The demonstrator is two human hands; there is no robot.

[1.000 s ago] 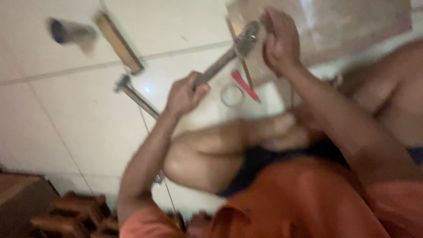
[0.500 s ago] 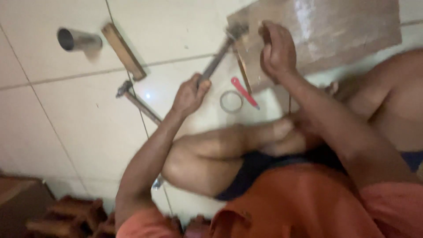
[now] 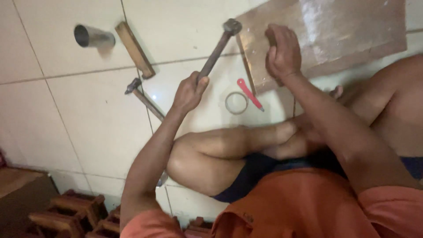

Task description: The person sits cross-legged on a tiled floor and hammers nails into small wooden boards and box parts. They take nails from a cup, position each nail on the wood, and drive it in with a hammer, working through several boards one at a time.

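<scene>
The right hand (image 3: 282, 53) hides whatever it holds; the wooden board (image 3: 335, 39) runs off the top edge.

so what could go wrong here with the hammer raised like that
1. The right hand rests on the brown board right beside the hammer head, so a stray blow could hit its fingers.
2. The left hand has its grip low on the handle, so the aim may wander.
3. The bare legs lie folded just below the work, close to a dropped or glancing hammer.
</scene>
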